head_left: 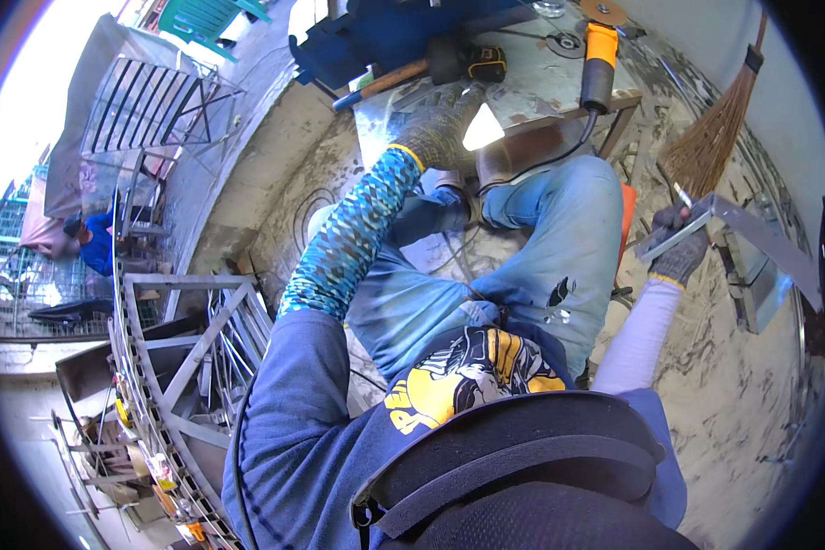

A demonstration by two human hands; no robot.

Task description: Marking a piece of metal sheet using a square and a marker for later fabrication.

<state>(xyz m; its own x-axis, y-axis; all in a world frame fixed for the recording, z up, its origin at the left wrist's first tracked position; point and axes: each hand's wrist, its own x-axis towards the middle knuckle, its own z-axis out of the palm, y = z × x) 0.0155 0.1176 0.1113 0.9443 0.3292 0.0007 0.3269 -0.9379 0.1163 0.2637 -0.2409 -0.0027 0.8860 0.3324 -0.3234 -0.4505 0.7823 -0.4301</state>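
While the right hand (683,258) clasps angled metal (728,214), I cannot tell whether the left hand (435,134) grips.

beyond the left hand (438,130), a hammer (405,75), apparently, lies left of the grinder (599,69) on the table (543,90).

Upper left blown white by daylight; fisheye rim black, straight edges bowed near it.

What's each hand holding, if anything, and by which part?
Right hand: a bent grey metal piece, by its left section; seemingly a white stick too. Left hand: cannot be told.
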